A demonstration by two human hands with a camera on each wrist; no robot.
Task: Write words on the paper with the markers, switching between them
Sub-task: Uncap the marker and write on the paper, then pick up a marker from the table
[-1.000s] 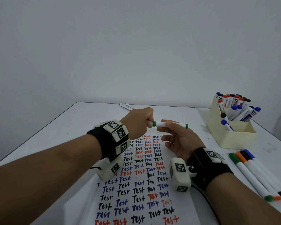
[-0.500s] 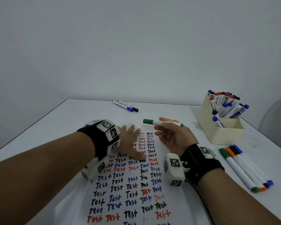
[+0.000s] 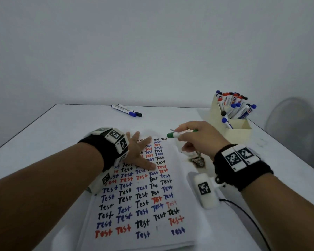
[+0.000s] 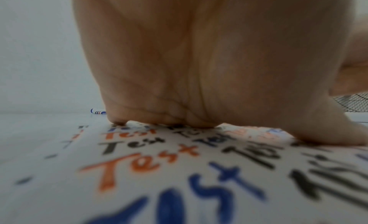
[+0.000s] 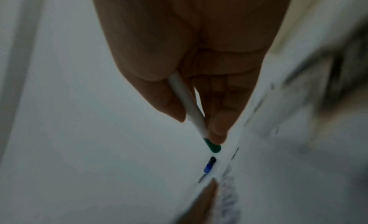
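Left hand (image 3: 140,154) is flat w/ fingers spread on the paper (image 3: 147,205), prob pinning it so it won't slide. Right hand (image 3: 198,140) pinches the green marker (image 3: 178,134) just above the sheet's top right, lining up for another word imo.

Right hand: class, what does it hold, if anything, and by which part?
The right hand holds a green marker, its grip on the white barrel just behind the green end, pinched between thumb and fingers.

Looks like a plain office or test room: bare grey wall (image 3: 152,42) across the upper frame, white flat-topped table (image 3: 65,124) below it.
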